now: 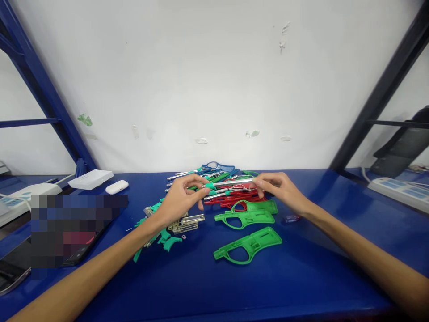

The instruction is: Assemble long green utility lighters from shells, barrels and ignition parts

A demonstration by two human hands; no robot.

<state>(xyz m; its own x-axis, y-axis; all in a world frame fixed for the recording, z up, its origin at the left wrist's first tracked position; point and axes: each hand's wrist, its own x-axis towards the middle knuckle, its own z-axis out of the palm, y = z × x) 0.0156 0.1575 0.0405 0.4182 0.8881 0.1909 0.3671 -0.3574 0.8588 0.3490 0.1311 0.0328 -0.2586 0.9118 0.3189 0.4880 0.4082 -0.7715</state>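
Between my two hands is a silver lighter tube with a teal piece at its left end. My left hand pinches it by the teal end, while my right hand grips the other end between thumb and fingers. A thin white wire shows just below the tube. Beneath lie red lighter shells and more silver tubes, partly covered by the hands. Nearer to me, a green lighter shell half rests on the blue table, with another green shell behind it.
Under my left wrist are clear lighter tanks and teal triggers. Blue shells lie at the wall. A screwdriver-like item sits right. Left are a white case, a white box and a phone; a power strip stands far right.
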